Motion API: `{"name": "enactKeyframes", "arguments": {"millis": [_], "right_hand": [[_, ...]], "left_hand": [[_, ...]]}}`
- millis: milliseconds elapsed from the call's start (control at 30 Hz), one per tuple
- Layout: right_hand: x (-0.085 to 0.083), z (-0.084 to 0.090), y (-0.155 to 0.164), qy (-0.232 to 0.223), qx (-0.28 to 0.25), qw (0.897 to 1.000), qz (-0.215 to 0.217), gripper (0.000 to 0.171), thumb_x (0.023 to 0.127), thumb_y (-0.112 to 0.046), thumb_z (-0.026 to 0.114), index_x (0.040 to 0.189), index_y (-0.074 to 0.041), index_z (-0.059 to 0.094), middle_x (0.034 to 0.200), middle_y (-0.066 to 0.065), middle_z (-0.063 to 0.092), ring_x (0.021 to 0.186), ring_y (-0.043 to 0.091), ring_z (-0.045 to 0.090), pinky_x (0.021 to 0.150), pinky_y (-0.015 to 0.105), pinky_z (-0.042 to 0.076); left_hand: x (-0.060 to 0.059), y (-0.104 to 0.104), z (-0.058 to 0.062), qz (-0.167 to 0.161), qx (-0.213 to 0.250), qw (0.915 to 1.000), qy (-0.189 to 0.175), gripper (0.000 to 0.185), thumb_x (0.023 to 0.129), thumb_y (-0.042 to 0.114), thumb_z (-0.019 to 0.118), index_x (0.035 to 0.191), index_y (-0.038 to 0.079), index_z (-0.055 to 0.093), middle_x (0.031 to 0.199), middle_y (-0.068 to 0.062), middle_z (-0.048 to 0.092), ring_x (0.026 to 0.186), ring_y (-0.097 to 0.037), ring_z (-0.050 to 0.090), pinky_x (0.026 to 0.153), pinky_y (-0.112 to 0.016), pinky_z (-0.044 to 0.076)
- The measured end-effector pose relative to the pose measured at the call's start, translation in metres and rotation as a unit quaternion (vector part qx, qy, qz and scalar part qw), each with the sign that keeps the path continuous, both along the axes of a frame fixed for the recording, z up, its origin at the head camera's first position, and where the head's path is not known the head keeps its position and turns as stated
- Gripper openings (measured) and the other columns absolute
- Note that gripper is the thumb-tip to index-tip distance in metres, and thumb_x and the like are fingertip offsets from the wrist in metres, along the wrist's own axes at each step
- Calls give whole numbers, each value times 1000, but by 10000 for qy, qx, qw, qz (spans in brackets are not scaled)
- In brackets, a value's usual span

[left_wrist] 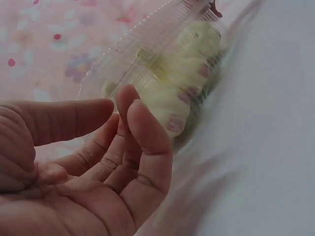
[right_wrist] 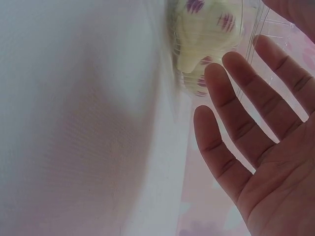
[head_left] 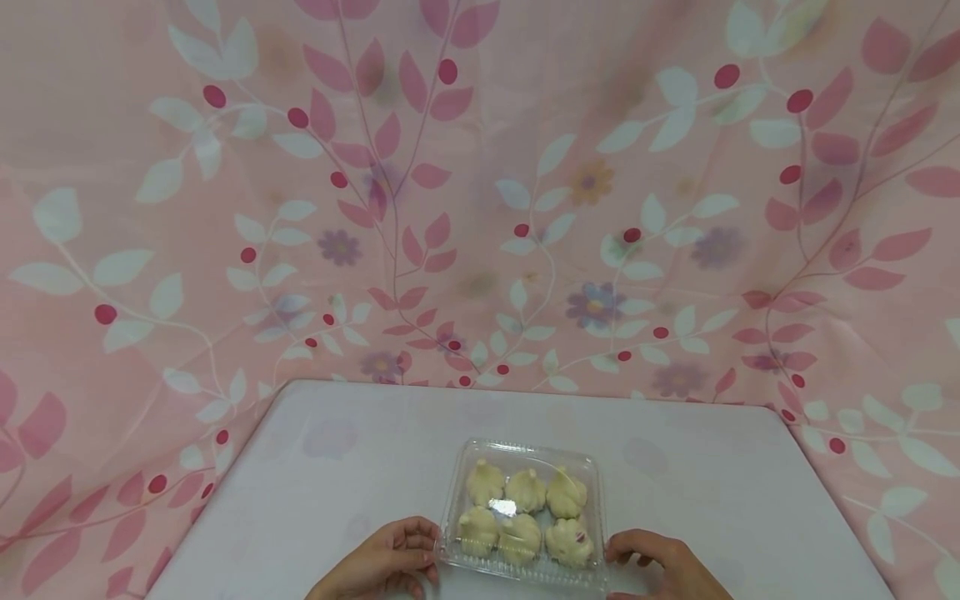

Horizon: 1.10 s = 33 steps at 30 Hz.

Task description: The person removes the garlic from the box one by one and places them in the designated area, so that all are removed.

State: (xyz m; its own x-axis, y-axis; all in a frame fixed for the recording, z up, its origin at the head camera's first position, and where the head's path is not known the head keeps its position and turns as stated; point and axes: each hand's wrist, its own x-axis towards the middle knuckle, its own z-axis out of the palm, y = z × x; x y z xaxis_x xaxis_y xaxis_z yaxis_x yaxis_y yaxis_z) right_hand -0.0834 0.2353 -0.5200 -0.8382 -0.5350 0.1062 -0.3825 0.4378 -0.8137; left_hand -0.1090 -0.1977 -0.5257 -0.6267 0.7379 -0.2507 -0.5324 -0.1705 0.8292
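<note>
A clear plastic clamshell box [head_left: 480, 568] with a ridged rim sits near the front of the table, its lid closed. Inside lie several pale garlic bulbs [head_left: 525, 490] in two rows; purple streaks show on the bulbs [left_wrist: 170, 105] in the left wrist view. My left hand [head_left: 393, 557] is at the box's left side, fingers loosely bent and fingertips right at the rim. On the opposite side is my right hand [head_left: 660, 565], its fingertips close to the right rim. The right wrist view shows that hand's fingers [right_wrist: 234, 115] spread and nearly straight beside the box.
A white cloth covers the table [head_left: 360, 450], whose far edge runs along a pink curtain [head_left: 480, 208] printed with leaves and flowers. The curtain also hangs down at the left and right sides of the table.
</note>
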Motion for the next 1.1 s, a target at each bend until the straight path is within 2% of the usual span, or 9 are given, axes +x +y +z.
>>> {"name": "enactKeyframes", "arguments": {"millis": [167,333,467,600,700,800,967,1100], "right_hand": [[1,1,-1,54,-29,10000,8,31,84,-22,70,112,-17,60,100,-8,63,86,12,59,67,30,47],[1,1,-2,-1,-122,9999,56,28,84,-23,69,110,-17,60,98,-7,63,85,13,59,67,30,47],[1,0,-3,57,-424,9989,173,22,85,-19,68,106,-19,62,97,-6,64,82,13,59,67,30,47],[1,-3,-5,404,-967,9929,565,20,87,-4,63,104,-15,64,97,-1,64,81,9,58,66,30,49],[0,-6,-5,716,-1186,9873,775,23,86,3,60,103,-12,64,97,3,64,82,7,58,65,31,50],[-1,-6,-7,709,-1185,9880,687,22,86,2,61,102,-12,66,95,3,65,82,6,59,65,30,51],[0,-7,-9,1062,-965,9883,514,20,87,-2,62,101,-15,66,92,-2,65,77,6,59,61,26,49],[3,-6,-13,1434,-475,9885,31,16,87,-10,64,97,-22,65,86,-14,61,69,0,53,56,20,45]], "left_hand": [[0,2,-3,-8,125,9997,-189,24,94,6,50,117,2,47,100,-6,61,87,-13,61,70,-25,51],[0,2,-3,111,-21,9997,-225,19,93,6,51,112,3,48,95,-4,61,82,-12,60,68,-25,51],[0,3,-4,195,-158,9995,-207,16,93,8,51,108,3,48,92,-4,60,76,-10,58,65,-25,50],[0,4,-4,215,-293,9993,-82,12,92,8,52,104,4,49,86,-3,58,70,-9,56,62,-25,49],[-1,5,-3,232,-368,9991,-16,11,92,9,52,102,4,50,83,-2,57,67,-8,54,61,-24,48],[-1,6,-2,253,-352,9990,101,11,92,8,51,102,3,50,83,-2,57,67,-8,54,60,-24,48],[0,7,0,269,-337,9990,129,12,92,8,51,103,3,48,84,-2,57,69,-8,55,61,-23,48],[2,8,1,260,-341,9990,98,14,93,9,52,105,4,47,86,-2,57,71,-9,54,62,-24,48]]}}
